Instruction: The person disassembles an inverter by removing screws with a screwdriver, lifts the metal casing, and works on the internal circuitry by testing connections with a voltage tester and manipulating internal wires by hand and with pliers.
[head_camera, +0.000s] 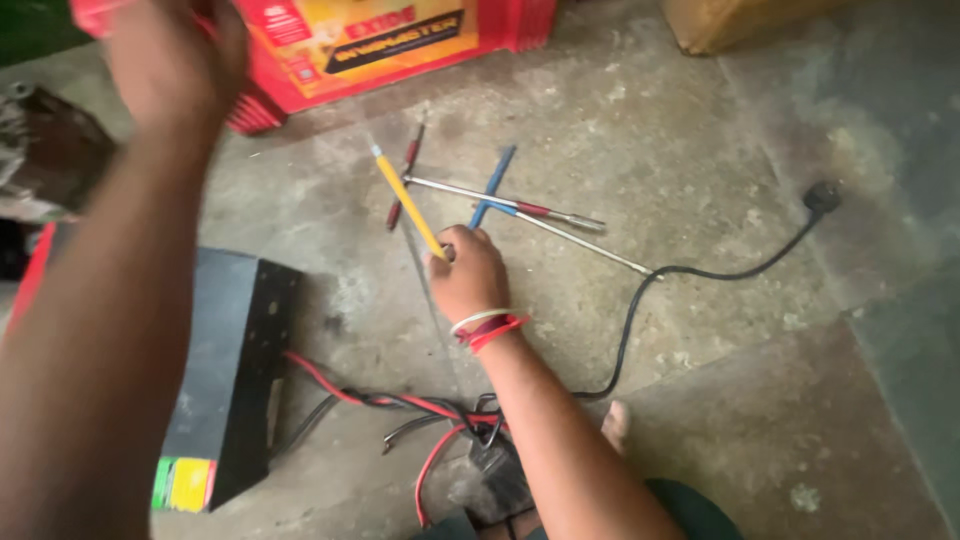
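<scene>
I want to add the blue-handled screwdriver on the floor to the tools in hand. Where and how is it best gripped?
Probably by the blue handle, pinched from above across its width. The blue-handled screwdriver lies flat on the concrete floor, handle toward the red battery, thin shaft toward the black cord. A red-handled screwdriver crosses it, so lift from the far end.

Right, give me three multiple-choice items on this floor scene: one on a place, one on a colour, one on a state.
1. Where does the black box lie?
A. Beside the left arm
B. On the red battery
C. By the wall plug

2. What colour is the handle of the screwdriver in the right hand?
A. Green
B. Yellow
C. White

3. How is the black plug?
A. In a socket
B. Held in a hand
C. Loose on the floor

Answers: 1 A, it sits on the floor next to that arm; 2 B, the gripped handle is yellow; 3 C, it lies free on the concrete.
</scene>
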